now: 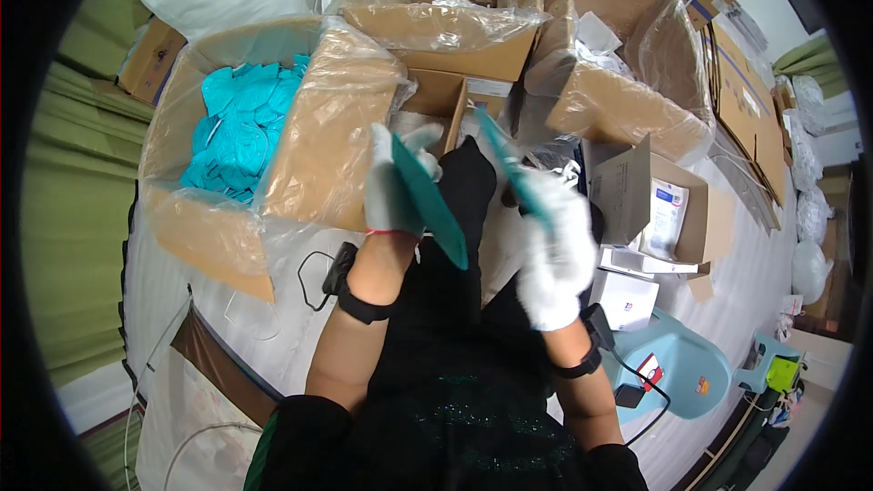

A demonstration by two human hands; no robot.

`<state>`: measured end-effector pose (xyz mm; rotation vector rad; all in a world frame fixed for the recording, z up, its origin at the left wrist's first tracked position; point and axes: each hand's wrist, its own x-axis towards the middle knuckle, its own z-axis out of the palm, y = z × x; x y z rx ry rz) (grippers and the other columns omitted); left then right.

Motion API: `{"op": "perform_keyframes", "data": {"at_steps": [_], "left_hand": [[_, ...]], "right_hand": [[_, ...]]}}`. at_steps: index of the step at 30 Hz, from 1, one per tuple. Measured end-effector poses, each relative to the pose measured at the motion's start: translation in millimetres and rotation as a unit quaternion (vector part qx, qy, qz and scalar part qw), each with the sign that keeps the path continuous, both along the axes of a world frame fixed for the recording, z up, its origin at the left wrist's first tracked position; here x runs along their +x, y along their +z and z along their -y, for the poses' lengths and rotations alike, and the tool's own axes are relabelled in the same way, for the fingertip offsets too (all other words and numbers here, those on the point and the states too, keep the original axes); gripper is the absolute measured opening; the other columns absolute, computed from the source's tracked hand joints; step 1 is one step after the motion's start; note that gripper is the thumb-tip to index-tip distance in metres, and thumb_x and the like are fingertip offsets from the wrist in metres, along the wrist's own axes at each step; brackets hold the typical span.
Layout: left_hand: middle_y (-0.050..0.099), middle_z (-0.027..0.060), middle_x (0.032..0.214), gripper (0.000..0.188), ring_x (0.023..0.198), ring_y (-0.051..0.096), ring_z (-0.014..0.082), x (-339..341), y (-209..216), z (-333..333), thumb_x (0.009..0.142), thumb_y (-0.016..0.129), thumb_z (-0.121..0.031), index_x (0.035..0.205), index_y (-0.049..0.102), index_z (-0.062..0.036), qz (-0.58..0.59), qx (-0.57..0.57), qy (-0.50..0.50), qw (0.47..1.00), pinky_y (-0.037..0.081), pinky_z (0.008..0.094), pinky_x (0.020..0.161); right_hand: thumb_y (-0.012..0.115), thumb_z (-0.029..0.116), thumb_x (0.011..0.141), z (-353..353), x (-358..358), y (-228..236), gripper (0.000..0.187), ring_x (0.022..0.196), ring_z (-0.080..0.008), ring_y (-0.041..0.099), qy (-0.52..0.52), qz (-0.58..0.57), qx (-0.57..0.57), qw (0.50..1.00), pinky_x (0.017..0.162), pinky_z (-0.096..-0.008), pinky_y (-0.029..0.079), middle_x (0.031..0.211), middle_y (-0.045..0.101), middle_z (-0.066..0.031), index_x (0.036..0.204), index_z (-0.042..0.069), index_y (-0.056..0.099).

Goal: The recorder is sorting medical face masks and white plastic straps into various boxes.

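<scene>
Pale floor (164, 282), cartons (341, 141) ahead; left grip (385, 189), right grip (556, 250) seemingly clamped on teal pieces (429, 205)

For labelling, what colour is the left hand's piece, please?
The piece is teal, clearest in head view.

You are in what looks like a packing room or storeroom: big cardboard boxes (341, 132) lined with clear plastic stand before you, one heaped with alike teal pieces (238, 127). Flattened cardboard (747, 123) and stuffed plastic bags (809, 265) line your right; green curtains (77, 200) hang at your left.
</scene>
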<state>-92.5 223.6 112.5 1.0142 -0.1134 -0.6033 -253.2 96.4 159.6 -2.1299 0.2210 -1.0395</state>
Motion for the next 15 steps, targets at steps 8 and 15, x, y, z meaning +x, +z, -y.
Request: {"op": "perform_keyframes", "data": {"at_steps": [8, 15], "left_hand": [[0.068, 0.0206, 0.078, 0.068, 0.069, 0.068, 0.0283, 1, -79, 25, 0.100, 0.030, -0.058, 0.086, 0.063, -0.0008, -0.171, -0.469, -0.211, 0.841, 0.056, 0.0449, 0.065], [0.067, 0.0077, 0.092, 0.069, 0.080, 0.062, 0.0145, -65, 21, 46, 0.100, 0.032, -0.059, 0.096, 0.066, 0.0005, 0.047, 0.088, -0.069, 0.993, 0.050, 0.0267, 0.069]], "right_hand": [[0.074, 0.033, 0.077, -39, -15, -11, 0.066, 0.108, -0.0356, 0.060, 0.123, -0.071, 0.172, 0.975, 0.097, -0.0406, 0.045, 0.115, 0.063, -0.0197, 0.131, 0.001, 0.052], [0.057, 0.009, 0.095, 11, -11, -23, 0.026, 0.094, -0.0148, 0.062, -0.015, 0.041, 0.455, 0.889, 0.084, -0.0295, 0.049, 0.108, 0.066, -0.0083, 0.120, 0.000, 0.059]]}}
